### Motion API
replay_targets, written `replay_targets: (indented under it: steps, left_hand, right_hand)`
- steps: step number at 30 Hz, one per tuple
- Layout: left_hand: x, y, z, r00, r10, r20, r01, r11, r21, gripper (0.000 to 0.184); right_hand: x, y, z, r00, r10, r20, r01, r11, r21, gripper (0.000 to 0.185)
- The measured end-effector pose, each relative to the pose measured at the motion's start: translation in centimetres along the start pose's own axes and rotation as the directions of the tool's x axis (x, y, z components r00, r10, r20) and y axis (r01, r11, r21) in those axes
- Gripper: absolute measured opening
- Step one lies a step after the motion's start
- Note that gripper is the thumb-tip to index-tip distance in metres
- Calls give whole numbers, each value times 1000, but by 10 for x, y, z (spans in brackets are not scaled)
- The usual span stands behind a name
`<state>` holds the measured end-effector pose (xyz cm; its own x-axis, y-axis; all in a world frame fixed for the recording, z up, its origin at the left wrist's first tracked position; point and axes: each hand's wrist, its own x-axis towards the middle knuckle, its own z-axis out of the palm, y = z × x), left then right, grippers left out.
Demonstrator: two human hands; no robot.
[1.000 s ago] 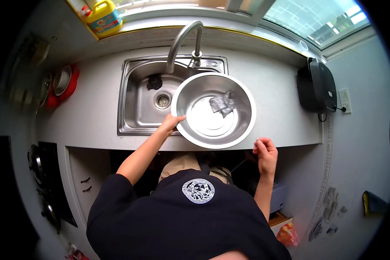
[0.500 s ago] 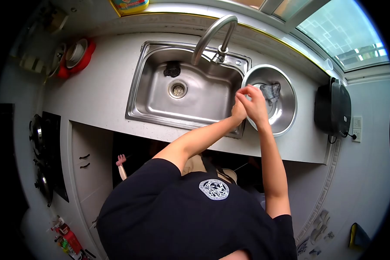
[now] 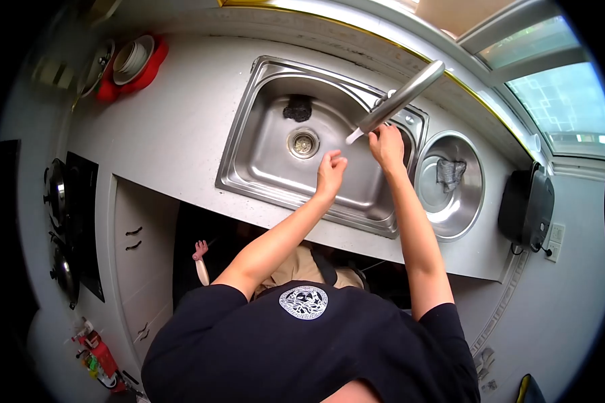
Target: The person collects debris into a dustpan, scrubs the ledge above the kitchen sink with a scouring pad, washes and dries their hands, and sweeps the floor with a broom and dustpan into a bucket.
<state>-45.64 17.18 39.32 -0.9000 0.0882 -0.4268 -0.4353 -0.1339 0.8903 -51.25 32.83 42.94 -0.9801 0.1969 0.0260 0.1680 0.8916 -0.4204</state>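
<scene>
My left hand [image 3: 331, 176] hovers over the front of the stainless-steel sink [image 3: 265, 168], fingers loosely curled with nothing in them. Behind the sink rises a curved metal faucet [image 3: 410, 92], its spout slanting down over the basin with a pale tip that may be water. At the faucet's base, my right hand [image 3: 388, 146] has its fingers bent around the handle, which the hand and spout mostly hide. A dark scrubber-like clump [image 3: 298, 108] lies in the basin near the drain [image 3: 303, 144].
Right of the sink stands a metal bowl [image 3: 476, 201] with a crumpled grey cloth [image 3: 450, 174] inside. A black appliance [image 3: 526, 208] sits at the counter's right end. Dishes [image 3: 133, 64] rest in a red holder [image 3: 156, 77] at the left. Lidded pans [image 3: 57, 195] are on the stove.
My hands, close together near the bowl's left rim before, have parted. The left moved over the basin, and the right went to the faucet's base. The whole view has shifted and tilted.
</scene>
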Motion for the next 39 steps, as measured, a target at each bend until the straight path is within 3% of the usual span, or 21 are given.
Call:
replay_targets:
  steps: [3,5,6,8,10,11,14,17,20,23,26,29,32,35,38,39]
  left_hand:
    - [18,2,5,988,60,-140,-32,980,196,41]
    - [29,-2,6,990,-41,-133,50,997,64,43]
    - [35,-7,5,988,-90,-129,90,996,-3,43]
    - [51,-31,-1,990,-96,-104,81,987,-141,39]
    - [46,-25,-8,981,-175,-81,161,974,-160,36]
    - [45,-23,-6,974,-179,-142,159,978,-137,35]
    - [26,19,-10,975,-215,64,224,930,-293,37]
    - [28,30,-10,929,-340,147,370,844,-388,37]
    - [36,24,-13,865,-462,196,501,767,-400,30]
    - [48,9,-15,864,-448,231,499,699,-511,33]
    - [63,-16,-8,873,-447,196,474,680,-560,31]
    - [64,-21,-5,870,-477,127,473,730,-493,23]
    - [78,-54,-6,916,-350,194,396,722,-567,17]
    - [73,-40,-8,911,-245,331,412,555,-723,20]
    - [64,-14,-22,899,-189,394,423,603,-676,29]
    - [65,-16,-26,906,-97,412,391,566,-726,35]
  right_hand:
    - [-16,-21,22,970,-152,-191,152,988,-15,23]
    - [-31,-57,18,983,181,14,-175,926,334,21]
    - [-36,-69,19,928,343,148,-369,783,501,19]
    - [-40,-47,62,933,323,155,-340,659,671,19]
    - [-44,-58,61,924,358,136,-365,717,594,19]
    - [-45,-65,57,915,385,120,-381,728,570,19]
    - [-45,-84,47,904,417,90,-417,818,397,25]
    - [-50,-80,62,991,86,-106,-74,991,109,26]
    - [-54,-73,72,996,76,-42,-56,931,359,27]
    - [-54,-75,64,981,79,177,-132,940,316,30]
    - [-61,-77,62,968,197,156,-246,872,422,27]
    - [-65,-74,72,856,418,305,-501,525,688,19]
    - [-67,-69,82,787,438,435,-488,9,873,11]
    - [-65,-58,92,719,479,504,-431,-261,863,18]
    - [-65,-59,93,675,456,580,-344,-501,794,24]
    - [-64,-65,84,700,396,594,-318,-572,756,29]
